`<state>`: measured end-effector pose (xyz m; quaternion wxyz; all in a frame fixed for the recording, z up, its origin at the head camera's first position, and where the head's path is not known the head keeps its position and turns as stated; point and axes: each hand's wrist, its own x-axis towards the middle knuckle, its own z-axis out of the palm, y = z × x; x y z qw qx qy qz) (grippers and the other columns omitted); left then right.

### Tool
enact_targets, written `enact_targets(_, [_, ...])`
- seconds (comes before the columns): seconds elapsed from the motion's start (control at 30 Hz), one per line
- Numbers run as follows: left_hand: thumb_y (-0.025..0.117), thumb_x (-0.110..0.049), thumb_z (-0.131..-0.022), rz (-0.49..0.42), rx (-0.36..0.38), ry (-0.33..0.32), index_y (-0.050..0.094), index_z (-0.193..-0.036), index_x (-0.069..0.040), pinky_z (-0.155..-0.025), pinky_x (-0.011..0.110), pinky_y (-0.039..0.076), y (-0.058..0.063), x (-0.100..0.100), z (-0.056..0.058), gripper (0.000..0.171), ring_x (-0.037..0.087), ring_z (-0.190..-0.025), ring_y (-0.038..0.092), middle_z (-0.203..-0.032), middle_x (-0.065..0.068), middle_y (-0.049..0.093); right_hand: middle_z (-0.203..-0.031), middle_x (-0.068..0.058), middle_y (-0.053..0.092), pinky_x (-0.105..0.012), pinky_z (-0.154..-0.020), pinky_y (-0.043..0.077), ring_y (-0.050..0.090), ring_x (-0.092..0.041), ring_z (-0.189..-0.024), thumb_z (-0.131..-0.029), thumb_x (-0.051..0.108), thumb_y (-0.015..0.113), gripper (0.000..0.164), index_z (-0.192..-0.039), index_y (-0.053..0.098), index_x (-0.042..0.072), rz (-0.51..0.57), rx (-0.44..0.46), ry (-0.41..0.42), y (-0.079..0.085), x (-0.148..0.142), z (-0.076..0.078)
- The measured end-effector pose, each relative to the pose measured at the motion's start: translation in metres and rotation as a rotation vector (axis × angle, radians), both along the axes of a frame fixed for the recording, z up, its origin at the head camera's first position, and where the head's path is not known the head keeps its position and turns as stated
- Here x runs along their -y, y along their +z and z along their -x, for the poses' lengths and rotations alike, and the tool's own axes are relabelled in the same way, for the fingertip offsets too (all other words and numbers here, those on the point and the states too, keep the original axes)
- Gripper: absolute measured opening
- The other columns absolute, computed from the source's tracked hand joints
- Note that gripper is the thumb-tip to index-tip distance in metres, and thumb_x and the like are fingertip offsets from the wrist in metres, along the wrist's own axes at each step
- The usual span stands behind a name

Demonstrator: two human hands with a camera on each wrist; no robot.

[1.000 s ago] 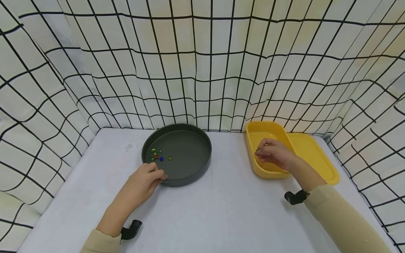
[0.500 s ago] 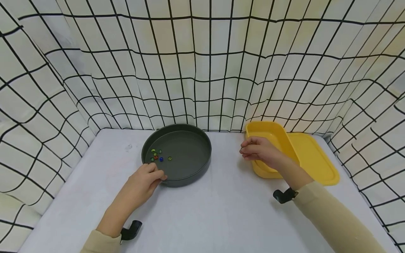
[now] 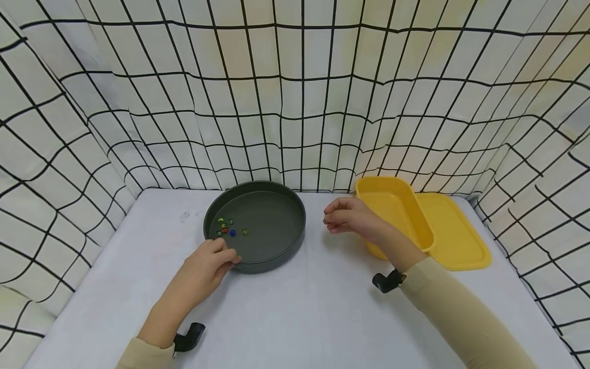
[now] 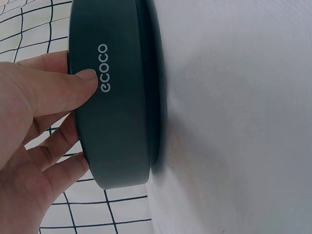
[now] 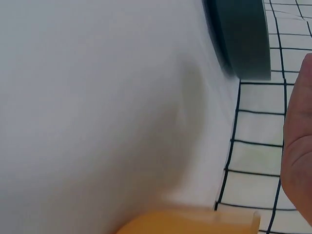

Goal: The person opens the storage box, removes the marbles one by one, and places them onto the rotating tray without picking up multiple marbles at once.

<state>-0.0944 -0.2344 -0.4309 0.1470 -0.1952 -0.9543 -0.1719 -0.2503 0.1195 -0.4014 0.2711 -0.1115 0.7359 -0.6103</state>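
Note:
A round dark grey-green tray (image 3: 269, 223) with a raised rim lies on the white tabletop, left of the middle. Several small glass marbles (image 3: 225, 227), green, yellow, red and blue, sit together on its left side. My left hand (image 3: 203, 269) pinches the near rim, the thumb on the outer wall beside the "ecoco" lettering in the left wrist view. Between the tray and a yellow box (image 3: 421, 223), my right hand (image 3: 352, 218) hovers with fingertips drawn together on a small marble, mostly hidden by the fingers. The right wrist view leaves its fingertips out of frame.
A flat yellow lid (image 3: 461, 236) lies to the right of the yellow box, partly behind it. White walls with a black grid (image 3: 286, 97) enclose the back and sides. A black wrist camera (image 3: 189, 337) sticks out beside each sleeve.
My right hand has come out of the yellow box and travelled left, over its wall, towards the round tray. The left hand stays on the rim, and the marbles in the tray lie as before.

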Motion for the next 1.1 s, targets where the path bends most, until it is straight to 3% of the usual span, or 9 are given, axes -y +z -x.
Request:
enact_targets(0.23, [0.079, -0.003, -0.083, 0.005, 0.003, 0.002, 0.073, -0.09, -0.024, -0.068, 0.028, 0.049, -0.002, 0.001, 0.001, 0.022, 0.01, -0.082, 0.047, -0.082, -0.011, 0.05, -0.102, -0.017, 0.069, -0.033, -0.08, 0.06, 0.068, -0.021, -0.083, -0.096, 0.011, 0.066, 0.022, -0.113, 0.06, -0.002, 0.019, 0.033, 0.015, 0.001, 0.028, -0.001])
enact_targets(0.63, [0.079, -0.003, -0.083, 0.0, -0.002, -0.01, 0.073, -0.089, -0.023, -0.069, 0.029, 0.049, -0.002, 0.0, 0.001, 0.022, 0.011, -0.082, 0.048, -0.083, -0.01, 0.052, -0.09, -0.01, 0.068, -0.032, -0.075, 0.06, 0.065, -0.02, -0.077, -0.093, 0.007, 0.067, 0.013, -0.104, 0.062, 0.002, 0.059, 0.018, 0.091, -0.001, 0.065, -0.002])
enact_targets(1.1, [0.079, -0.004, -0.084, 0.015, -0.01, -0.007, 0.073, -0.088, -0.023, -0.068, 0.03, 0.049, -0.001, 0.001, 0.001, 0.02, 0.012, -0.083, 0.048, -0.083, -0.009, 0.051, -0.089, -0.008, 0.067, -0.031, -0.073, 0.06, 0.065, -0.016, -0.075, -0.092, 0.005, 0.066, 0.013, -0.104, 0.064, 0.002, 0.079, 0.054, 0.165, -0.009, 0.105, -0.012])
